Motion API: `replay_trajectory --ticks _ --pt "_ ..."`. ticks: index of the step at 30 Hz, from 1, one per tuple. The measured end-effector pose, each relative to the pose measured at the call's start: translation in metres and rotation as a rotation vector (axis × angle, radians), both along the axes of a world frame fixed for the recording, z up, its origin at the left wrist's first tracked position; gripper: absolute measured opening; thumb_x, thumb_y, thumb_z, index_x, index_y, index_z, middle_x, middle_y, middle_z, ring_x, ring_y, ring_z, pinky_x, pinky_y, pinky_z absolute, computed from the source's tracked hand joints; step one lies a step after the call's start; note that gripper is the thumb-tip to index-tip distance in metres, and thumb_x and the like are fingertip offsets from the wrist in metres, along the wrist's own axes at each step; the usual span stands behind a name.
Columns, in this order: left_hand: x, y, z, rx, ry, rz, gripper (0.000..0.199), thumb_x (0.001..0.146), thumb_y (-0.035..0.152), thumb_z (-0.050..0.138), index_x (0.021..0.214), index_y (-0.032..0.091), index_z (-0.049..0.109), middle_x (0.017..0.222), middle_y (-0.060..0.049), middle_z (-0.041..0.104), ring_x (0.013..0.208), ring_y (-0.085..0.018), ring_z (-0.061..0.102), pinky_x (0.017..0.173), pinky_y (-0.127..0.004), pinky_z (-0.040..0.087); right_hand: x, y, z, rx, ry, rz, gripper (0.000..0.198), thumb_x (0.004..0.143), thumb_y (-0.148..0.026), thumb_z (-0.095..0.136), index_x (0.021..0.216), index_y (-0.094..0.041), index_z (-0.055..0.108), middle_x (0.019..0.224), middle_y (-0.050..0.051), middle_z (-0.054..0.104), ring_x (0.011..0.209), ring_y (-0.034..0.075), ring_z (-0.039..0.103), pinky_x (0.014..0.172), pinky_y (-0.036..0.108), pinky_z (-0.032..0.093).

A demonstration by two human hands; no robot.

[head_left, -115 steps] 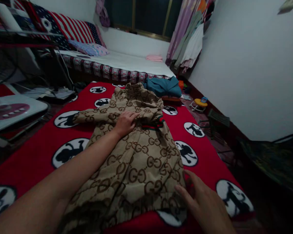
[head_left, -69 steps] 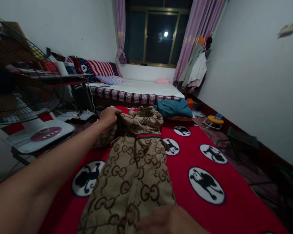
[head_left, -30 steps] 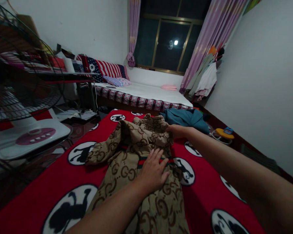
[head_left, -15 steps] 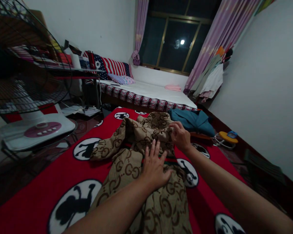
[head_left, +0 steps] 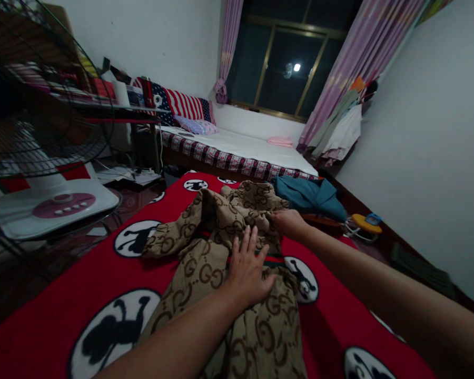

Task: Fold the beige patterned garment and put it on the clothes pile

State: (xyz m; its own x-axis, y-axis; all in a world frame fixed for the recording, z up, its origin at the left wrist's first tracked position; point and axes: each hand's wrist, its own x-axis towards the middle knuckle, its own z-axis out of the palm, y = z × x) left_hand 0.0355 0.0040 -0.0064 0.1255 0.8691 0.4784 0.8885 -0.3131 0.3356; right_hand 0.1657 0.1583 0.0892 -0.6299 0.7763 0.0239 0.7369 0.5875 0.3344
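A long-sleeved tan garment (head_left: 199, 263) with a brown letter print and a green-and-red striped waistband lies spread on a red blanket (head_left: 181, 208); the exact kind of garment cannot be told. My left hand (head_left: 249, 271) rests flat on it at the waistband, fingers spread. At the upper right of the garment, my right hand (head_left: 287, 221) is closed on a fold of its fabric, fingertips partly hidden. One sleeve stretches out to the left, while the upper part is bunched and wrinkled.
A folded teal cloth (head_left: 310, 197) lies beyond my right hand. On the left stands a fan (head_left: 59, 197), near a cluttered desk (head_left: 120, 108). A bed (head_left: 240, 145) is under the window. A yellow stool (head_left: 365, 223) stands at the right.
My right hand has lowered slightly and shifted left, and its fingers have closed on the garment's fabric. My left hand stays flat in place. The view has shifted a little.
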Motion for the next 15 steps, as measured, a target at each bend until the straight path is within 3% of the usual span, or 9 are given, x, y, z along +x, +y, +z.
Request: replay_trajectory --ticks 5,9,12,15 --pt "0.001 -0.001 0.001 -0.026 0.002 -0.015 0.069 0.073 0.056 0.064 0.133 0.025 0.052 0.16 -0.011 0.004 0.145 -0.039 0.004 0.113 -0.063 0.014 -0.023 0.027 0.034 0.174 0.158 -0.283 0.032 0.091 -0.026 0.043 0.097 -0.013 0.071 0.101 0.019 0.069 0.095 0.028 0.065 0.077 0.031 0.045" --pt "0.001 -0.001 -0.001 -0.037 0.001 -0.004 0.065 0.074 0.056 0.062 0.131 0.025 0.054 0.16 -0.011 0.006 0.144 -0.04 0.006 0.112 -0.064 0.015 -0.037 0.031 0.025 0.203 0.324 -0.378 0.036 0.094 -0.024 0.036 0.108 -0.018 0.068 0.102 0.015 0.069 0.092 0.026 0.066 0.073 0.03 0.044" --pt "0.001 0.0 -0.002 -0.041 0.002 -0.015 0.064 0.075 0.058 0.061 0.13 0.026 0.055 0.159 -0.011 0.01 0.145 -0.039 0.006 0.112 -0.064 0.013 -0.036 0.017 0.014 0.319 0.467 -0.23 0.038 0.098 -0.03 0.031 0.117 -0.019 0.061 0.112 0.012 0.066 0.089 0.022 0.065 0.071 0.027 0.043" --pt "0.0 0.0 0.0 -0.041 -0.009 -0.027 0.067 0.075 0.058 0.061 0.134 0.028 0.052 0.159 -0.01 0.013 0.145 -0.039 0.006 0.112 -0.064 0.011 -0.024 -0.002 0.01 0.327 0.43 0.156 0.042 0.096 -0.048 0.038 0.119 -0.019 0.058 0.123 0.009 0.06 0.092 0.02 0.063 0.069 0.026 0.041"
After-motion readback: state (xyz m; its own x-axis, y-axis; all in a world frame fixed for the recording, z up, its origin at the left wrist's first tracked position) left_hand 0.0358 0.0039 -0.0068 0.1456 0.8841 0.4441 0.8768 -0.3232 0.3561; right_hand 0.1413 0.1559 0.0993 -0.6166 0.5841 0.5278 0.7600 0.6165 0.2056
